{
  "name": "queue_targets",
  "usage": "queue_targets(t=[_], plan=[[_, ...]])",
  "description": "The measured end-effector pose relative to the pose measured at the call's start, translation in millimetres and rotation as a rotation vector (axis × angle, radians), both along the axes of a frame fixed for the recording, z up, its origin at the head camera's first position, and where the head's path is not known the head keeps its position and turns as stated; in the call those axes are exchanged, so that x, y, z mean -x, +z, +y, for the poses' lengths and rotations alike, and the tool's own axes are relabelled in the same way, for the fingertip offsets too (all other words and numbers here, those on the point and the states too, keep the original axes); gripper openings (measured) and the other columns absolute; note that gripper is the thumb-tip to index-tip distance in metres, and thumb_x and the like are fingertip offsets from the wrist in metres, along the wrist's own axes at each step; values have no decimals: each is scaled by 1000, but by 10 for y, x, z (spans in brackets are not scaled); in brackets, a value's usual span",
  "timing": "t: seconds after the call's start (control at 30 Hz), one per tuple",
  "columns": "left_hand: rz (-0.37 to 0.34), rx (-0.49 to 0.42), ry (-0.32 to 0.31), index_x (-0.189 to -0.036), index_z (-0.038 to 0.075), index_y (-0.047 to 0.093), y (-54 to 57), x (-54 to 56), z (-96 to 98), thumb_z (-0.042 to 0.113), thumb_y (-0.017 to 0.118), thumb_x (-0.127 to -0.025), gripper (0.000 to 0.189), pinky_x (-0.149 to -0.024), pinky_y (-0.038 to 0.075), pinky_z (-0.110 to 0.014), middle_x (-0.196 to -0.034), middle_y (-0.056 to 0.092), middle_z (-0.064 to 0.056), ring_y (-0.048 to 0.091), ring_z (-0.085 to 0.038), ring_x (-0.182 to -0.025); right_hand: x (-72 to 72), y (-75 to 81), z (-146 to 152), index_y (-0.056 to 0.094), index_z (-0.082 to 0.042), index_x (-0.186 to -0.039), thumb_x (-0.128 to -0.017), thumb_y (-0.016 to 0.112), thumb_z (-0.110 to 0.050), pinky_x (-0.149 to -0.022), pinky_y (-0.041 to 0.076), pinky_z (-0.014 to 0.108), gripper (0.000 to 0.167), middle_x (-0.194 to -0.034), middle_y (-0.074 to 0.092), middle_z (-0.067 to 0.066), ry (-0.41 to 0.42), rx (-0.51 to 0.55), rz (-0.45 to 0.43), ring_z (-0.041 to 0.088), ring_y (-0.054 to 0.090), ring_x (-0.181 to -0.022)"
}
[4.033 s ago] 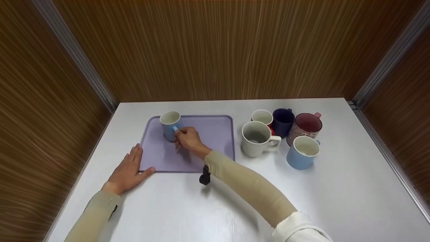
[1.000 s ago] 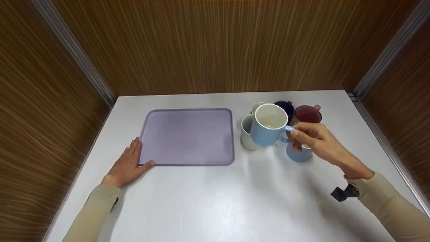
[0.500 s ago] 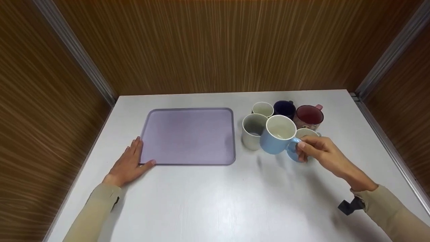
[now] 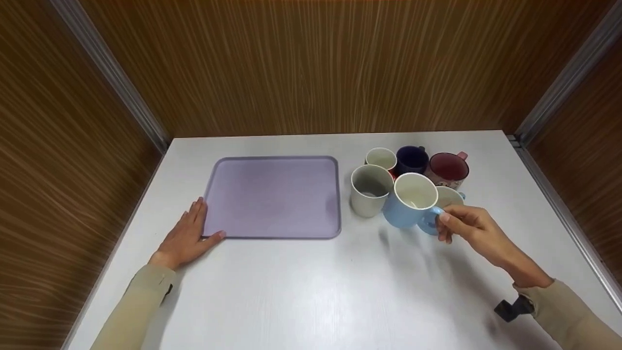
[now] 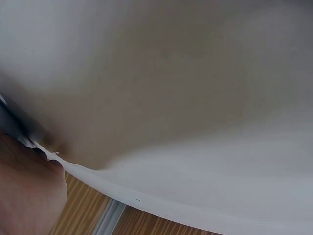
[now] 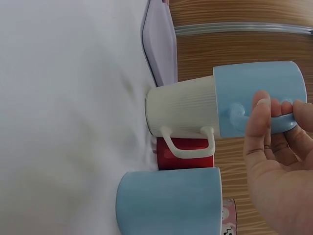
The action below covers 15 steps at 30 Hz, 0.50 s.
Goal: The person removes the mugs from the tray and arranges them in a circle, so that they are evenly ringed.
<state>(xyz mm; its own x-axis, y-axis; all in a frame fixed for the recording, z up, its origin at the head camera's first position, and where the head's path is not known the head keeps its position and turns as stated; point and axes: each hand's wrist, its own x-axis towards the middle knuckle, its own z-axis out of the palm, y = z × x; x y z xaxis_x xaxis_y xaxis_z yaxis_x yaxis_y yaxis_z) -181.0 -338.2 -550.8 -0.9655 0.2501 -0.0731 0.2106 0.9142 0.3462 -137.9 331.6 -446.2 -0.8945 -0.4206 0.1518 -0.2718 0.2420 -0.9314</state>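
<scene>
My right hand pinches the handle of a light blue mug, white inside. In the right wrist view this mug hangs upright in the air, its base well off the table. Behind it in the head view, a second light blue mug is partly hidden by the held mug and the hand. Just left stands a large white mug. My left hand lies flat with spread fingers at the near left corner of a lilac tray, touching its edge.
Behind the white mug are a white-lined mug with red on it, a dark blue mug and a pink mug with dark red inside. Wood-grain panels enclose the white table at the back and sides.
Four seconds ago the held blue mug was on the tray in my right hand's grip. It has moved right, off the tray, and lately lower and farther right. The left hand stays put.
</scene>
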Motion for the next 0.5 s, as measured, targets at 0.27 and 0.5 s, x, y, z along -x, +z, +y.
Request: queue_targets(t=[0.27, 0.5], plan=[[-3, -4, -2, -167, -10, 10, -5, -12, 0, 65, 54, -104, 107, -134, 11, -58, -178, 5, -25, 5, -43, -166, -40, -125, 42, 64, 15, -106, -112, 49, -1, -70, 61, 25, 22, -87, 65, 7, -29, -10, -24, 15, 68, -76], [-9, -8, 0, -167, -10, 9, -14, -12, 2, 65, 54, -104, 107, -134, 10, -59, -178, 4, -26, 5, -44, -166, -65, -306, 16, 66, 12, -108, -112, 53, -7, -71, 62, 26, 24, -89, 67, 9, -59, -41, -86, 15, 69, -77]])
